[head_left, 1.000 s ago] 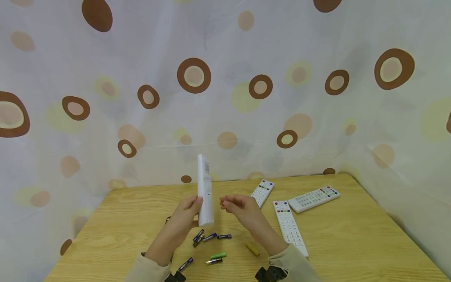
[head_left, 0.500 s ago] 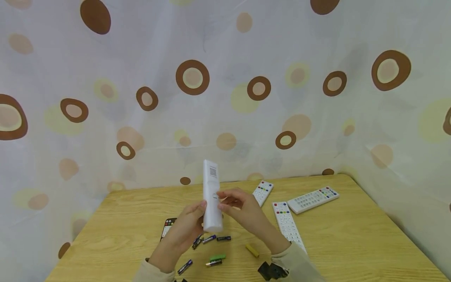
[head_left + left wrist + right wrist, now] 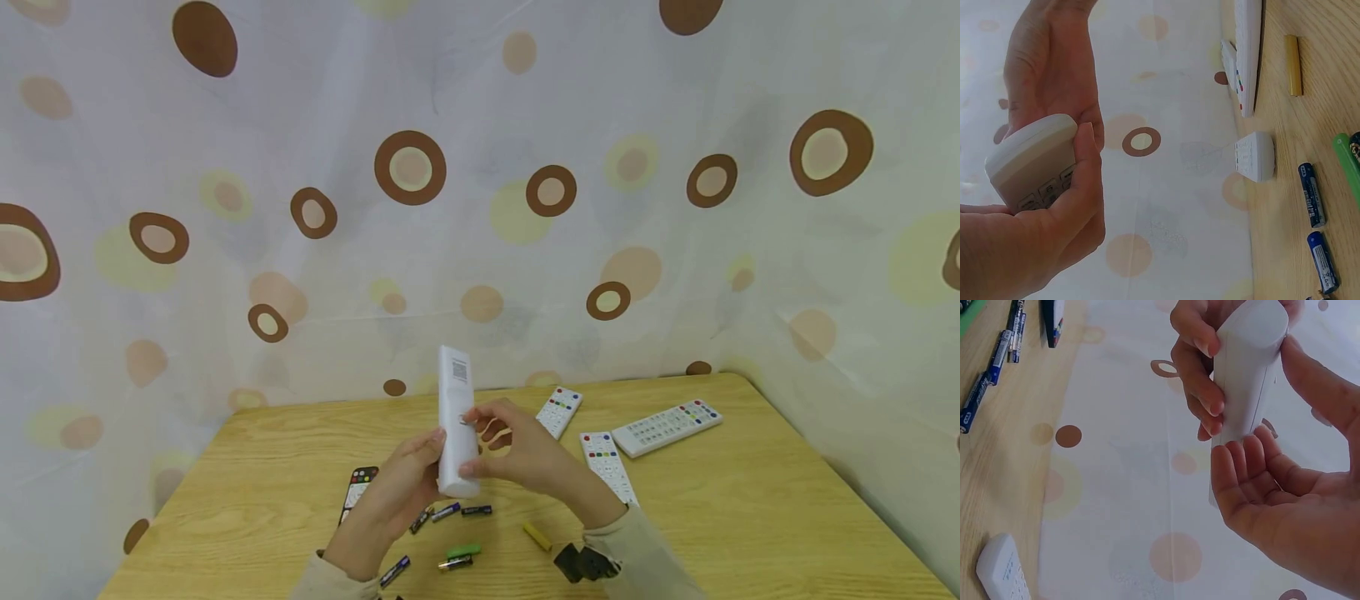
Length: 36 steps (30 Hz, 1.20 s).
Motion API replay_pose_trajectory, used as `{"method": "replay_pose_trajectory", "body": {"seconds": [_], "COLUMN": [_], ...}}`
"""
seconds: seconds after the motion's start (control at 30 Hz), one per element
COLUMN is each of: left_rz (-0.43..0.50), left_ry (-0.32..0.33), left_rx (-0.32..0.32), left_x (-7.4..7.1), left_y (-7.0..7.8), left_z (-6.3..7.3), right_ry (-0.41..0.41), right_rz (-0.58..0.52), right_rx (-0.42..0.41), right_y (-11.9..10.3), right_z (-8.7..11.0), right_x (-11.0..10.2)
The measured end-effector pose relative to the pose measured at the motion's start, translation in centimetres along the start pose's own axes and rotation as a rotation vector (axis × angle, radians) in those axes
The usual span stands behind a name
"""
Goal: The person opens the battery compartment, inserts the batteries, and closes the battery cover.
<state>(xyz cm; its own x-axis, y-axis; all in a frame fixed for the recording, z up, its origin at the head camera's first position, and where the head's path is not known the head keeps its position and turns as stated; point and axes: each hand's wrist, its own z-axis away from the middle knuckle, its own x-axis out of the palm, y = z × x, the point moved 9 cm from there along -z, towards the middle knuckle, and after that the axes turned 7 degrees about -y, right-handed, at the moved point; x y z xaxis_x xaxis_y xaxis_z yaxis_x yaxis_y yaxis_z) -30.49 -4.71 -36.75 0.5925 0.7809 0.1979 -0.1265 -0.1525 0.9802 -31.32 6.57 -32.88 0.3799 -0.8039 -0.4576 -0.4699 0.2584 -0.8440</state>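
A white remote control point(image 3: 456, 392) is held above the table, its back with a printed label facing up toward the head camera. My left hand point(image 3: 405, 483) grips it from the left side, thumb along the edge. On the other side my right hand point(image 3: 528, 450) has its index fingertip near the middle of the back and its thumb near the lower end. The right wrist view shows the right fingertips and thumb against the remote's casing. Keys on the remote's front show in the left wrist view, partly covered by the left fingers.
Below the hands lie several dark blue batteries point(image 3: 394, 572), a green battery point(image 3: 463, 551) and a yellow battery point(image 3: 537, 536). Three white remotes lie to the right, the farthest-right remote point(image 3: 667, 427) at an angle. A black-edged remote point(image 3: 358, 492) is partly behind the left hand.
The right hand has come left onto the remote, and its thumb has moved down toward the lower end. The remote has turned so that more of its back shows.
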Motion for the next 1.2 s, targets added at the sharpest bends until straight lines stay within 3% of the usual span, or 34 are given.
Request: {"method": "replay_pose_trajectory", "body": {"seconds": [0.2,0.67,0.8,0.9,1.03,1.2], "left_rz": [0.003,0.012,0.048,0.081,0.108,0.147], "left_ry": [-0.015,-0.072,-0.063,-0.022,0.003,-0.015], "left_rx": [0.008,0.059,0.063,0.053,0.050,0.058], "left_x": [0.3,0.8,0.7,0.5,0.5,0.8], "left_y": [-0.5,-0.3,-0.6,-0.7,-0.6,-0.4], "left_z": [-0.4,-0.8,-0.9,-1.0,-1.0,-0.9], "right_ry": [-0.025,0.006,0.008,-0.001,-0.008,0.019], "right_rz": [0.022,0.036,0.023,0.009,-0.027,-0.097], "right_rx": [0.003,0.013,0.057,0.086,0.045,-0.026], "right_y": [0.2,-0.1,0.2,0.3,-0.2,-0.8], "right_z": [-0.1,-0.1,-0.2,-0.4,-0.4,-0.3], "right_x": [0.0,-0.5,-0.4,-0.1,0.0,-0.4]}}
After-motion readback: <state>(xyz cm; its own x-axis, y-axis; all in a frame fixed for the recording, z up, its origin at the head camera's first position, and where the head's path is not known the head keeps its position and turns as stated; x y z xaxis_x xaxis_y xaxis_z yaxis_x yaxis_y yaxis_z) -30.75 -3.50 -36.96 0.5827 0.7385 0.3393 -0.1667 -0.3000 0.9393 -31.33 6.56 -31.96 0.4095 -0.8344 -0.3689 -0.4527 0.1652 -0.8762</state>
